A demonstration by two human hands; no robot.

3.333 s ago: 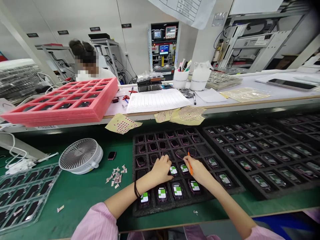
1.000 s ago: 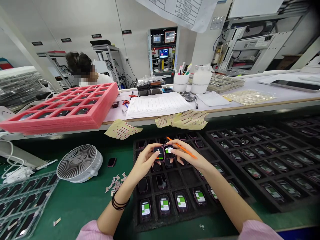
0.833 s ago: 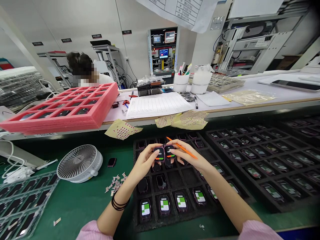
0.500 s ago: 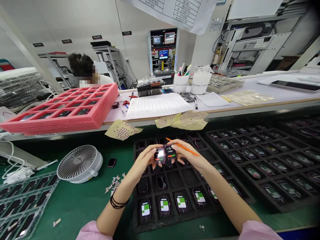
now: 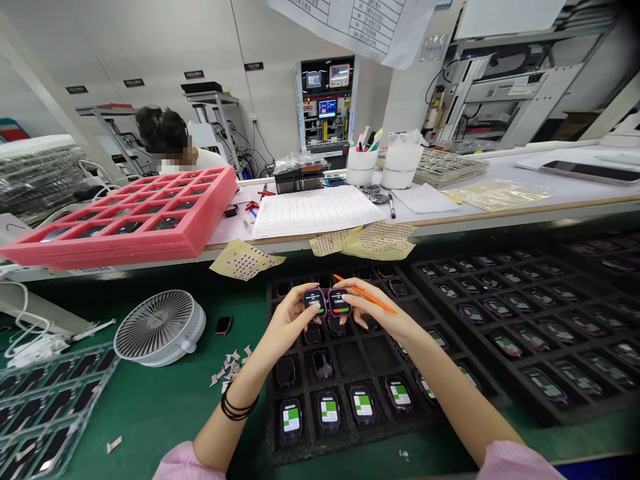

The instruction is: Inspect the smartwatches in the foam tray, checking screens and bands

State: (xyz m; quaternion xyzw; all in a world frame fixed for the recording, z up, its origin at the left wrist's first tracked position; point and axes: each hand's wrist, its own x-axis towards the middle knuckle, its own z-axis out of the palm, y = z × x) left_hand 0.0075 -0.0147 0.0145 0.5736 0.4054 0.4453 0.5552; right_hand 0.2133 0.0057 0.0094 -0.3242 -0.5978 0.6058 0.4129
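My left hand (image 5: pixel 294 312) is closed around a smartwatch body (image 5: pixel 313 298) with a lit screen, its thumb pressing low on the glass. Beside it, my right hand (image 5: pixel 377 308) grips a second smartwatch body (image 5: pixel 339 299), also lit, with an orange and green band on its display. An orange pen-like stick (image 5: pixel 367 294) also rests in the right hand, lying across its back. Both hands are above a black foam tray (image 5: pixel 350 363) of strapless watches; several in the front row show green and white screens. The hands hide part of the tray's middle rows.
More black trays of watches (image 5: pixel 520 307) lie to the right. On the green mat are a white fan (image 5: pixel 159 327), a lone watch (image 5: pixel 224 325), and small scattered tabs (image 5: pixel 230 367). A pink foam tray (image 5: pixel 210 213) and papers (image 5: pixel 315 210) occupy the shelf. Another person (image 5: pixel 170 140) sits behind.
The left watch has tilted and shifted slightly left; its screen glare is gone and text shows. My left thumb has moved onto its screen. The right hand has barely moved.
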